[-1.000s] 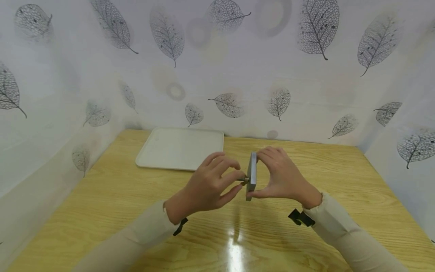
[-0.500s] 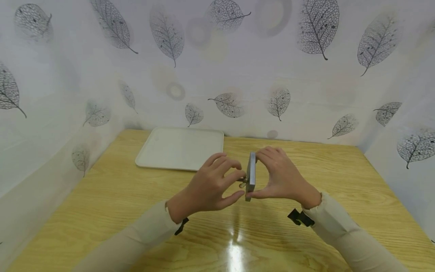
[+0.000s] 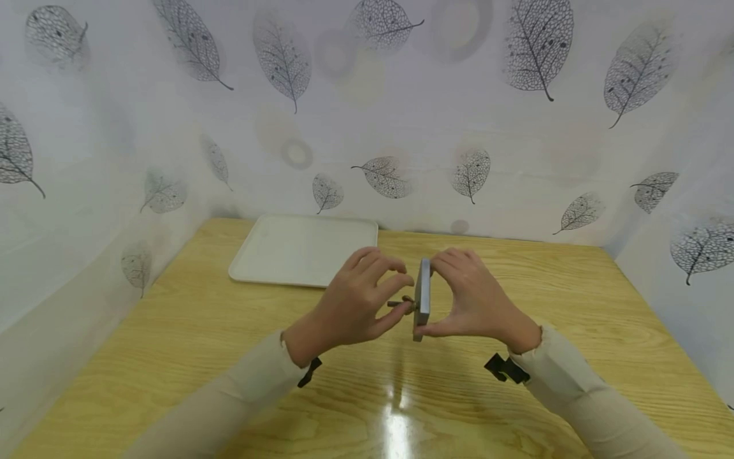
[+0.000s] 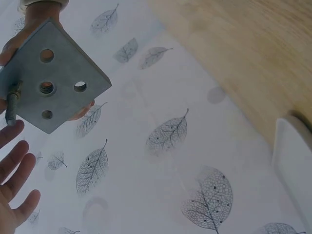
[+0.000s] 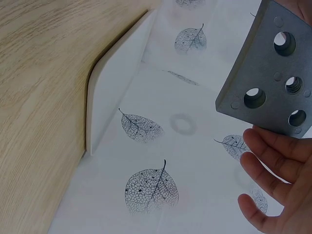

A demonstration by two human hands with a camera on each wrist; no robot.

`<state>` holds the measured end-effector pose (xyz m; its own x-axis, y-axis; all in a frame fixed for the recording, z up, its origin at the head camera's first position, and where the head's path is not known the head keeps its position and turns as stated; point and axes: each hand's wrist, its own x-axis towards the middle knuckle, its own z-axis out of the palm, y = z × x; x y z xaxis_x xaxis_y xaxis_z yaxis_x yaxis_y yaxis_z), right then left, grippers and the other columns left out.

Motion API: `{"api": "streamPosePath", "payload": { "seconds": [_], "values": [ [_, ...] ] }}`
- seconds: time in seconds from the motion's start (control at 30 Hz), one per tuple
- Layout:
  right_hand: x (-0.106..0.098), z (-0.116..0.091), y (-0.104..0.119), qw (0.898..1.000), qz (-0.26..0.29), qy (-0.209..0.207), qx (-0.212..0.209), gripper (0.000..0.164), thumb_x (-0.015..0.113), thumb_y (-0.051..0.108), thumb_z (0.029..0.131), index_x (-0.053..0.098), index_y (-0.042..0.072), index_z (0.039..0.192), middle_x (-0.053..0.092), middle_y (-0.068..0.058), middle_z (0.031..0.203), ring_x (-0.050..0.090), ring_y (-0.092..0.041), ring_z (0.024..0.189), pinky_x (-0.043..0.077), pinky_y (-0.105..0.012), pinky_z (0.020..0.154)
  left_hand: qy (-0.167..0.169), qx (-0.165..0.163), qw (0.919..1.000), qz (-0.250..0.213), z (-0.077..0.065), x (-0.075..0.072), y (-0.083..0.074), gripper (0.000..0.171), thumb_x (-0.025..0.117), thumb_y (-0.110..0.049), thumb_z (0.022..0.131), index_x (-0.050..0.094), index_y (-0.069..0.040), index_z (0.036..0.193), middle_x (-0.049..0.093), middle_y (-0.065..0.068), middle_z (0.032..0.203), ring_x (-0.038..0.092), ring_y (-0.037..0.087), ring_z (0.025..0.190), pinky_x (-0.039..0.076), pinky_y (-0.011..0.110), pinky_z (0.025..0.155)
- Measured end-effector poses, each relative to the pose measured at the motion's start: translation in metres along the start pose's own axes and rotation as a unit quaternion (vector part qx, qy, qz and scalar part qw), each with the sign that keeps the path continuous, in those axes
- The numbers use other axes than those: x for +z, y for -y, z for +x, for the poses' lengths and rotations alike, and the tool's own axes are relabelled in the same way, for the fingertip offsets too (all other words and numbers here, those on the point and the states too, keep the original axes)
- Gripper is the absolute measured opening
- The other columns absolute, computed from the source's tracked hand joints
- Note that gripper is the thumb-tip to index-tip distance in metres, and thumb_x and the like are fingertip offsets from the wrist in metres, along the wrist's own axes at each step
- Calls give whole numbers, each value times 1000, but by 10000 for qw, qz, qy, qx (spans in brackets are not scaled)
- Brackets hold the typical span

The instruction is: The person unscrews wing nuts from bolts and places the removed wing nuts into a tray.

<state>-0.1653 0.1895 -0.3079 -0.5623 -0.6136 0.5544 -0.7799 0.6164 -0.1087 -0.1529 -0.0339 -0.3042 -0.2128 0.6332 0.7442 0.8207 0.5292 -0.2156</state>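
My right hand [image 3: 478, 299] holds a thick grey metal plate [image 3: 424, 287] on edge above the table, thumb at its lower edge and fingers at the upper one. Several round holes go through the plate, one threaded, as the right wrist view shows. From its left face juts a threaded bolt [image 3: 392, 304] carrying a small brass-coloured wing nut [image 3: 408, 299] close to the plate. My left hand [image 3: 357, 298] is at this nut: the thumb tip touches it from below, while the index finger stands apart above. In the left wrist view the other fingers [image 4: 17, 170] are spread.
A white rectangular tray [image 3: 304, 248] lies at the back left of the wood-grain table [image 3: 516, 395]. Leaf-patterned white cloth [image 3: 401, 95] hangs behind the table and along both sides. Each wrist wears a black strap mount.
The left thumb and index finger pinched the nut, came apart from it, and now the thumb is back against it with the index finger raised. The right hand and plate barely moved.
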Motion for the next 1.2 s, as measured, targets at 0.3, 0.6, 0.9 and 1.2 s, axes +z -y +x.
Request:
{"api": "streamPosePath", "payload": {
  "seconds": [0.3, 0.6, 0.9, 1.2],
  "values": [
    [-1, -1, -2, 10000, -16, -28, -4, 82, 56, 83, 63, 61, 10, 98, 63, -1, 91, 53, -17, 89, 39, -39, 77, -449, 256, 9986, -100, 0, -1, -1, 23, 74, -27, 75, 66, -11, 91, 61, 4, 94, 59, 19, 89, 47, 39, 93],
    [-1, -1, -3, 10000, 13, -3, 45, 80, 55, 84, 62, 60, 12, 97, 63, -1, 92, 53, -18, 91, 39, -40, 78, -386, 432, 9983, -83, -4, -2, -4, 25, 76, -28, 72, 66, -13, 89, 61, 4, 94, 59, 19, 90, 47, 40, 93],
    [-1, -1, -2, 10000, -8, -10, 15, 84, 50, 86, 64, 61, 10, 99, 63, -2, 92, 52, -18, 90, 39, -40, 79, -4, 225, 9997, -127, -6, 1, -5, 30, 73, -37, 75, 66, -14, 92, 60, 4, 97, 58, 18, 92, 45, 38, 95],
    [-1, -1, -2, 10000, -42, -40, -30, 85, 53, 85, 63, 61, 9, 100, 63, -2, 93, 52, -18, 90, 39, -40, 78, -65, 280, 9996, 38, -3, 4, -2, 31, 72, -37, 74, 66, -15, 93, 61, 3, 98, 58, 19, 91, 45, 39, 93]
  ]
}}
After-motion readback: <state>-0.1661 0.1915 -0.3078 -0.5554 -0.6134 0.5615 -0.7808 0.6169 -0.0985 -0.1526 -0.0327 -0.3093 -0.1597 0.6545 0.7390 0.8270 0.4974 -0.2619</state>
